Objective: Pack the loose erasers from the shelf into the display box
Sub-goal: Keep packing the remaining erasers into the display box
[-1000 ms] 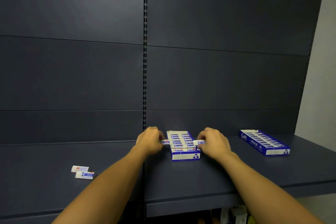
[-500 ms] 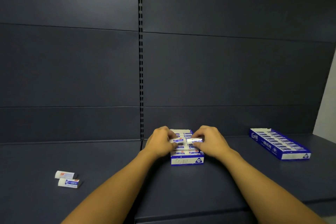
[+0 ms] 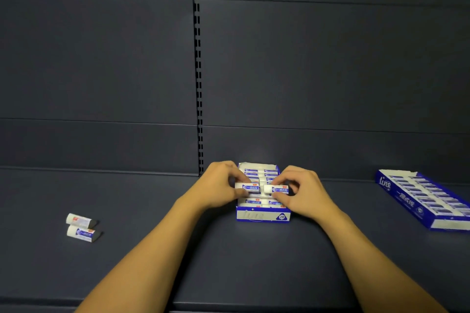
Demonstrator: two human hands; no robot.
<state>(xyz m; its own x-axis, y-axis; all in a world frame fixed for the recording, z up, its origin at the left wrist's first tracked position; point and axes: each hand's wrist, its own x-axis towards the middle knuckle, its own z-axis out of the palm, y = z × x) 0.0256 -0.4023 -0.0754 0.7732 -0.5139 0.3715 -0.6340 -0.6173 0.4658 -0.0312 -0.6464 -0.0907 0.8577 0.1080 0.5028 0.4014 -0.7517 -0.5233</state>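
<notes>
Here, my left hand pinches a small white eraser in a blue-and-white paper sleeve between thumb and curled fingers, holding it level just above the open blue-and-white cardboard display box. My right hand pinches a second white eraser with the same blue-printed sleeve in like manner, its bare white end nearly meeting the first eraser over the middle of the box. The box stands on the dark grey metal shelf, its short front panel facing me; two columns of sleeved erasers lie inside, visible behind and in front of the two held ones. Well to the left on the same shelf lie two loose white erasers with sleeves, one just beside the other, apart from the box. At far right, a second, longer blue display box filled with erasers rests at an angle on the shelf.
</notes>
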